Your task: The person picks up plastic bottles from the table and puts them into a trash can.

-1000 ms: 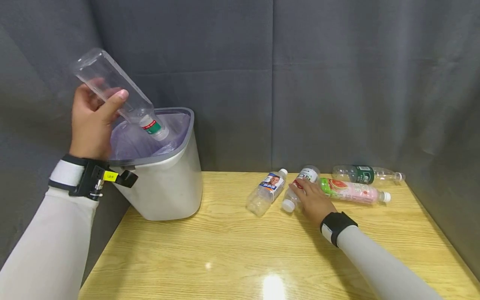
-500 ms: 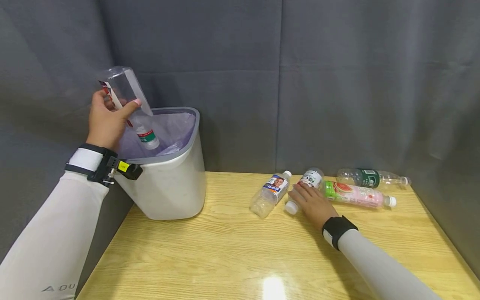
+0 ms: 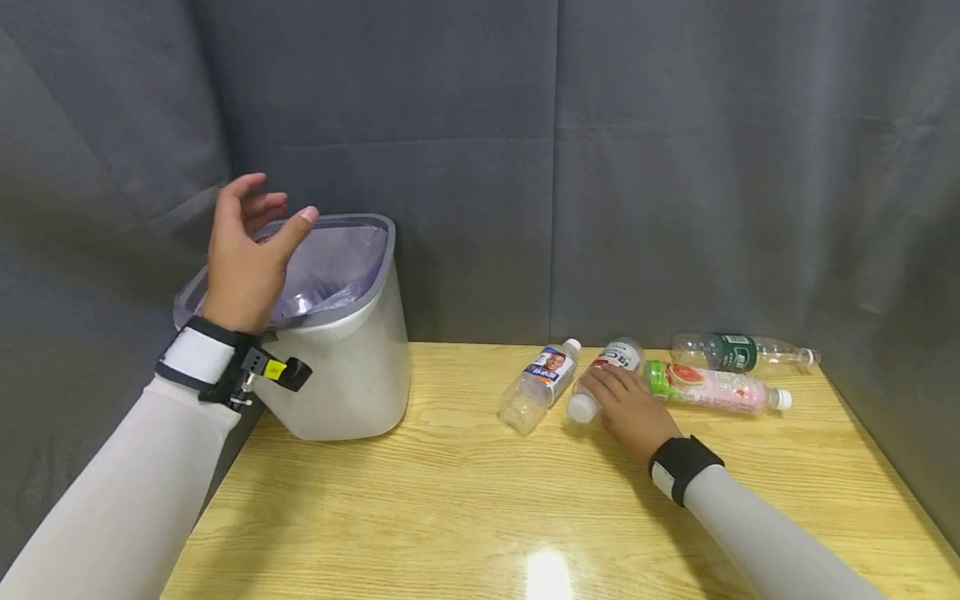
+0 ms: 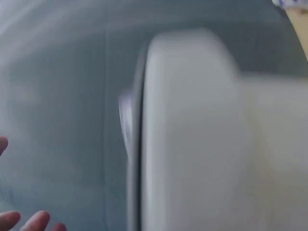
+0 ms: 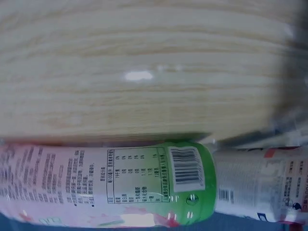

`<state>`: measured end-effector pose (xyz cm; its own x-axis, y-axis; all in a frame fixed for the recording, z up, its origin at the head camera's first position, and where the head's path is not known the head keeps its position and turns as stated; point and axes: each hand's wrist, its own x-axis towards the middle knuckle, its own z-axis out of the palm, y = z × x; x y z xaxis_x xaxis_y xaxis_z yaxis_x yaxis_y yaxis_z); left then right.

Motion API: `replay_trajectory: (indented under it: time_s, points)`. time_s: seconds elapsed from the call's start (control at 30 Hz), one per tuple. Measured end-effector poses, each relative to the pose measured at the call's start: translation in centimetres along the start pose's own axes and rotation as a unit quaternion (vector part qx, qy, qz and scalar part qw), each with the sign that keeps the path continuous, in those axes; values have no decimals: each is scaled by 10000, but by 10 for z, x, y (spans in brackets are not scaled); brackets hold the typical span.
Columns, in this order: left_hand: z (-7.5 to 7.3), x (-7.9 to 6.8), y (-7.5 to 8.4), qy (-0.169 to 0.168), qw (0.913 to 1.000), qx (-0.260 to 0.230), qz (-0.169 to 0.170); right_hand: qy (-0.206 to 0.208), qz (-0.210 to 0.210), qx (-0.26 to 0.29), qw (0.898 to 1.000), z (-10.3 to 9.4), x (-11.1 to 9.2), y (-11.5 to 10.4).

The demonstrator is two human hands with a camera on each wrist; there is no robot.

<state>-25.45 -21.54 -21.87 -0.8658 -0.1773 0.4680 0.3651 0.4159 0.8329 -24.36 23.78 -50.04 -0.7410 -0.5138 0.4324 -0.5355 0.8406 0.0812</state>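
My left hand [image 3: 247,267] is over the near left rim of the white bin [image 3: 345,375], thumb and fingers spread apart with nothing between them. Purple-grey liner [image 3: 337,258] shows inside the bin. My right hand [image 3: 628,412] grips a clear plastic bottle [image 3: 621,354] with a white and red label, its white cap pointing toward me. Fingers cover the middle of that bottle. Just right of it lies a pink and green drink bottle [image 3: 708,387], which in the right wrist view fills the lower left, its green end [image 5: 195,183] beside the white label [image 5: 260,183].
Left of the gripped bottle lies another clear bottle [image 3: 538,387] with a blue label showing a picture of a person. A clear bottle with a green label [image 3: 738,353] lies at the back right. Grey curtains [image 3: 450,167] close off the back and sides of the wooden table [image 3: 450,517].
My left hand has let go of the large clear bottle, which went cap first into the bin and is out of sight. My right hand stays at its bottle.
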Motion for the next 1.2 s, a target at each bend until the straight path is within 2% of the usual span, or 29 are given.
replay_trajectory:
  time_s: [0.1,0.23,0.33,0.43,0.5,0.57,0.67,0.8,0.87,0.93,1.0,1.2]
  points:
    - [11,-24,9,-309,9969,-358,626,473,471,593,9960,-15,0,-9]
    - [30,-62,11,-1003,9846,-806,1185,1014,895,1446,9802,-43,-1,-29]
    - [49,-90,-1,-1540,9743,-667,1501,1277,984,1989,9667,-62,-5,-47]
    - [72,-117,-22,-1971,9642,-229,1762,1444,1184,2503,9500,-78,-12,-66]
    - [87,-133,-39,-2196,9591,-25,1784,1481,1403,2947,9335,-85,-18,-79]
    - [102,-149,-55,-2396,9553,102,1728,1403,1695,3444,9127,-91,-23,-91]
    - [122,-170,-73,-2774,9482,172,1539,1268,2033,4320,8695,-98,-32,-106]
    - [141,-194,-86,-3383,9260,299,1651,1160,2222,5322,8087,-106,-43,-123]
    - [148,-204,-89,-3624,9145,342,1767,1104,2230,5669,7854,-109,-48,-130]
    - [151,-212,-90,-3783,9084,347,1746,1013,2210,5936,7671,-111,-51,-136]
    - [154,-219,-92,-3884,9054,307,1685,936,2212,6085,7564,-112,-53,-142]
    - [158,-232,-97,-4065,9038,102,1336,823,2278,6292,7385,-113,-57,-153]
